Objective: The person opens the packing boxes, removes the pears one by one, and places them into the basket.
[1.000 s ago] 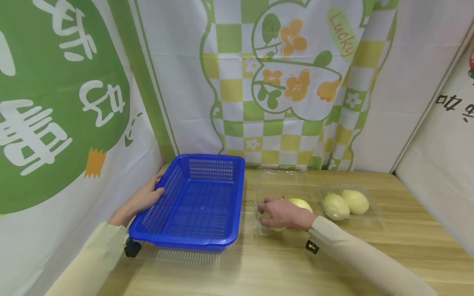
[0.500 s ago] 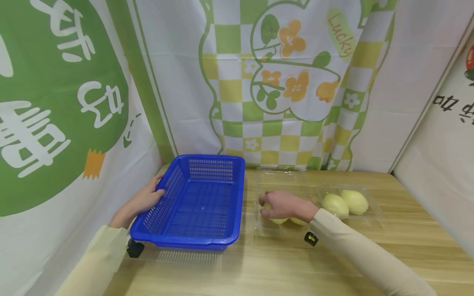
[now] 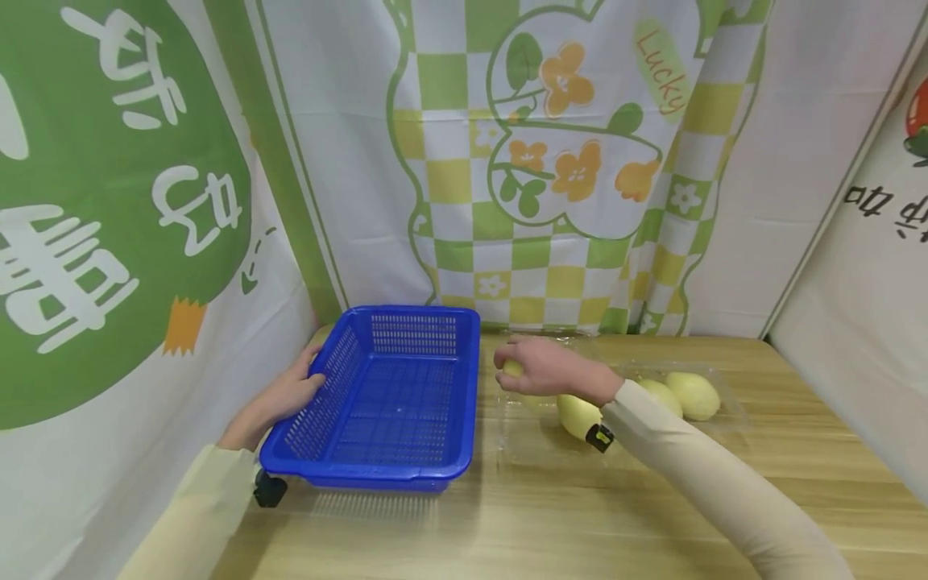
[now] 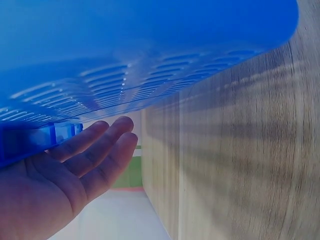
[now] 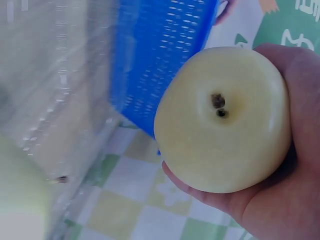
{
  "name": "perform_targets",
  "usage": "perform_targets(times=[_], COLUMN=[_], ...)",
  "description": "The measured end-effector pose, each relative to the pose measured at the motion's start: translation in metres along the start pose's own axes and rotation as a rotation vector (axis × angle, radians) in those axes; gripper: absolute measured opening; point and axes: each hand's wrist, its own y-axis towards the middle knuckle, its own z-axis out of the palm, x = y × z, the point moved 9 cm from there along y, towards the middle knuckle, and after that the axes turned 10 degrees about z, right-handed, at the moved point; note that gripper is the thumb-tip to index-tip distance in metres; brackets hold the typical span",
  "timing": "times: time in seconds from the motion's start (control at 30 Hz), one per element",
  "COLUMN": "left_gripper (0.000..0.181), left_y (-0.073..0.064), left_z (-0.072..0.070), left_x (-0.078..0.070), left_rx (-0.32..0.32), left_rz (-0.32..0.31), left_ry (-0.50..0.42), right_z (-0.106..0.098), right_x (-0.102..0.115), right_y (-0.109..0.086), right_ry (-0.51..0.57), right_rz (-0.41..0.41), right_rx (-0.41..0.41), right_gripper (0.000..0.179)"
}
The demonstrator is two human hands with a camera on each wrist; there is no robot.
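Note:
My right hand (image 3: 554,369) grips a pale yellow pear (image 5: 220,145), its fingers and thumb curled round the sides. The pear's end with a dark dimple faces the right wrist camera. It is held above an open clear plastic box (image 3: 522,431), where another pear (image 3: 577,415) lies partly behind the wrist camera. At the left, my left hand (image 3: 284,396) holds the rim of a blue plastic basket (image 3: 395,411), thumb over the edge. The left wrist view shows the fingers (image 4: 100,155) under the rim, outside the slotted wall. Nothing lies inside the basket.
Two more pears, one (image 3: 693,396) fully visible, sit in a second clear box (image 3: 735,415) at the right, partly behind my right sleeve. A printed curtain (image 3: 565,274) hangs along the back of the wooden table (image 3: 551,524). Cloth walls stand at both sides.
My right hand has taken hold of a pear in the clear box and lifted it up and slightly back. The left hand stays on the basket's rim.

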Motion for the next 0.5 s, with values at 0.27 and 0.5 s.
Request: perform_targets(times=[0.27,0.5], left_gripper=[0.06,0.061], left_y=[-0.001,0.0], left_z=[0.002,0.003], left_x=[-0.002,-0.003], left_rx=[0.019,0.018], left_rz=[0.002,0.003], left_ry=[-0.013,-0.009], right_z=[-0.021,-0.029], right_x=[0.023,0.04], right_y=[0.022,0.043], right_ry=[0.027,0.039], right_rz=[-0.021,-0.058], right_rx=[-0.023,-0.02], right_gripper=[0.021,0.019])
